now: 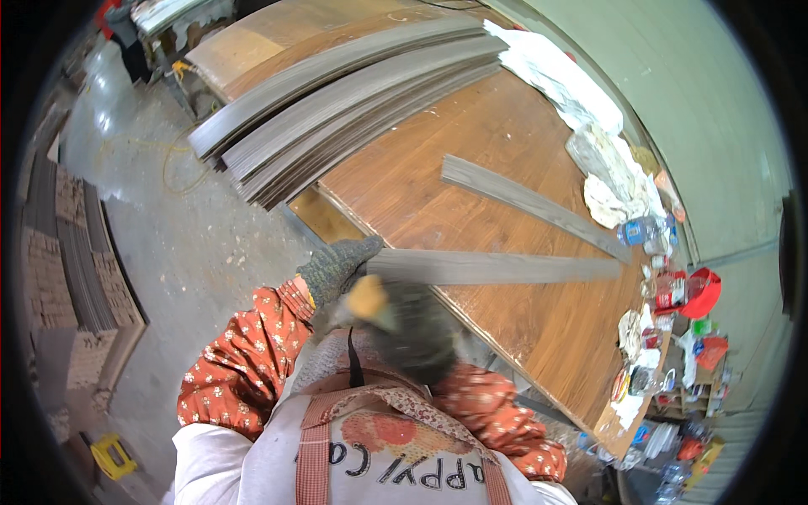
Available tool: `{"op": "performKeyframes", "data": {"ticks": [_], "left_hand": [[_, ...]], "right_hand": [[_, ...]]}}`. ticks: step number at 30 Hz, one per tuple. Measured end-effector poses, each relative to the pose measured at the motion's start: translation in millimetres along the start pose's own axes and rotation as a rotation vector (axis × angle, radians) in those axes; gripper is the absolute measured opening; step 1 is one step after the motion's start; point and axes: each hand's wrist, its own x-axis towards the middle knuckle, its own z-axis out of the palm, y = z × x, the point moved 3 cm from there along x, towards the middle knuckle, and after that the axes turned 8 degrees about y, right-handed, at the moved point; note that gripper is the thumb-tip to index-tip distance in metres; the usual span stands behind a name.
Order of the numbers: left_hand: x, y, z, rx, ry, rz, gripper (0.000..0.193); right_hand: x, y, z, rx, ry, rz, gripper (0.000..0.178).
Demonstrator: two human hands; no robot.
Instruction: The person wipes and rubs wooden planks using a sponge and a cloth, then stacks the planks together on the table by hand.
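A grey wood-grain plank (505, 268) reaches from in front of my body across the brown table. My left hand (338, 265), in a dark grey knit glove, is closed round its near left end. My right hand (414, 332), gloved too, is smeared by motion just below that end. At its fingers shows a small tan piece (369, 301), apparently gripped; blur hides its kind. A second grey plank (534, 204) lies slantwise on the table beyond the first, their right ends close together.
Stacked grey planks (362, 101) cover the table's far left part. White cloths (560, 76), bottles (644, 231) and a red cap (701, 293) line the right side of the brown table (505, 337). More stacks (80, 261) stand at left, near a yellow tool (112, 456). A person (130, 42) is far off.
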Motion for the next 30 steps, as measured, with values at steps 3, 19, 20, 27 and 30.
{"op": "performKeyframes", "data": {"ticks": [3, 19, 20, 27, 30], "left_hand": [[-21, 2, 10, -1.313, -0.112, -0.526, 0.045], [-29, 14, 86, -1.027, 0.66, -0.206, 0.033], [-32, 14, 83, -0.904, 0.665, -0.234, 0.032], [-18, 1, 58, -0.64, 0.433, -0.245, 0.032], [-18, 1, 55, -0.784, 0.411, -0.125, 0.032]], "right_hand": [[16, 37, -53, 0.15, 0.045, 0.323, 0.051], [134, 64, 4, -0.254, -0.502, -0.146, 0.055], [131, 53, 6, -0.25, -0.506, -0.152, 0.055], [91, 60, -3, -0.389, -0.255, -0.086, 0.057], [90, 78, -42, -0.203, -0.093, 0.253, 0.055]]}}
